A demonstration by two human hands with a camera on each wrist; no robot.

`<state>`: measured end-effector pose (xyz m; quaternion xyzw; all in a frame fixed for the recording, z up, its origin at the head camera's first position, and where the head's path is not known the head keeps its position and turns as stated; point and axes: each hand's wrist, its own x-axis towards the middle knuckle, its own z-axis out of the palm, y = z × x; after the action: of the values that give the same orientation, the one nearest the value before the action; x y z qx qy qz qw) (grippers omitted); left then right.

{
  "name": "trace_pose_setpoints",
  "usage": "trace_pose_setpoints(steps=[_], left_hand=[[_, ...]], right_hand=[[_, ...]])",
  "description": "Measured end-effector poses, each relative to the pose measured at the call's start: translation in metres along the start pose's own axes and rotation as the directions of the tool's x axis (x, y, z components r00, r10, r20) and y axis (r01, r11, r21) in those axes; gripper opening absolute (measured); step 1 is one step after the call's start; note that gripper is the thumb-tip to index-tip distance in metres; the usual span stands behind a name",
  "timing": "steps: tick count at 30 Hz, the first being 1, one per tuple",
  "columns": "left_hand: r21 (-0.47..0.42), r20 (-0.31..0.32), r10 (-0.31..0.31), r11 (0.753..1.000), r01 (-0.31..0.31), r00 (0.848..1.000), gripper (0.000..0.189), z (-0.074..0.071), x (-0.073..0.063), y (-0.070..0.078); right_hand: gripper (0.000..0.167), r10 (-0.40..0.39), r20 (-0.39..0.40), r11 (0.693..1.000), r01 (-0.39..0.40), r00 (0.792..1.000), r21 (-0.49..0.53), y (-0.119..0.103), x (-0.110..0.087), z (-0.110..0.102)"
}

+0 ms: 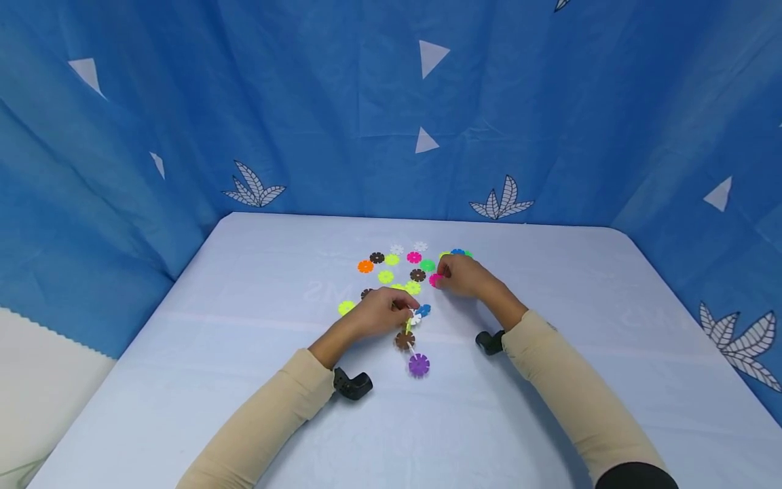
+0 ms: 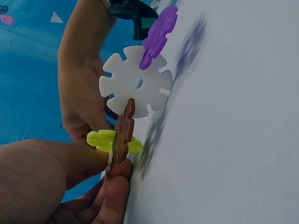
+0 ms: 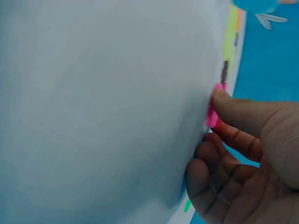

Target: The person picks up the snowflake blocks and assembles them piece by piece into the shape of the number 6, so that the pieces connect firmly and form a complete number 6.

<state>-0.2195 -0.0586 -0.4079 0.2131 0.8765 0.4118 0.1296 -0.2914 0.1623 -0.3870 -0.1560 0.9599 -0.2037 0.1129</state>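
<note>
My left hand (image 1: 383,312) grips a chain of slotted plastic snowflake discs with thumb and fingers. In the left wrist view the chain runs from a purple disc (image 2: 160,36) through a white disc (image 2: 119,84) to a brown disc (image 2: 124,133) and a yellow one (image 2: 100,138). A blue disc (image 1: 423,310) shows by the left fingertips in the head view; whether it is joined on, I cannot tell. To the right, my right hand (image 1: 467,277) pinches a pink snowflake disc (image 3: 212,112) between thumb and index finger, close to the tabletop.
Loose discs lie beyond the hands on the white-covered table (image 1: 256,272), among them an orange disc (image 1: 365,266), a brown disc (image 1: 418,275) and several yellow ones. A blue curtain (image 1: 342,102) hangs behind the table. Black wrist devices (image 1: 354,387) sit by both cuffs.
</note>
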Motion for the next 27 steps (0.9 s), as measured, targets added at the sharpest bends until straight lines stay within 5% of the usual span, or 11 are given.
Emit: trace_pose_setpoints(steps=[9,18,27], left_hand=[[0.029,-0.011,0.009,1.0,-0.009,1.0,0.019,0.002,0.0,0.001],[0.023,-0.007,-0.011,1.0,0.011,1.0,0.02,0.002,-0.001,0.002],[0.012,0.012,-0.018,1.0,0.017,1.0,0.024,0.005,0.001,0.004]], right_hand=[[0.009,0.017,0.041,0.985,-0.024,0.999,0.171,0.008,-0.023,0.0],[0.013,-0.017,0.184,0.836,-0.086,0.983,0.541,0.014,-0.038,0.005],[0.014,-0.041,0.219,0.798,-0.1,0.975,0.594,0.013,-0.041,0.009]])
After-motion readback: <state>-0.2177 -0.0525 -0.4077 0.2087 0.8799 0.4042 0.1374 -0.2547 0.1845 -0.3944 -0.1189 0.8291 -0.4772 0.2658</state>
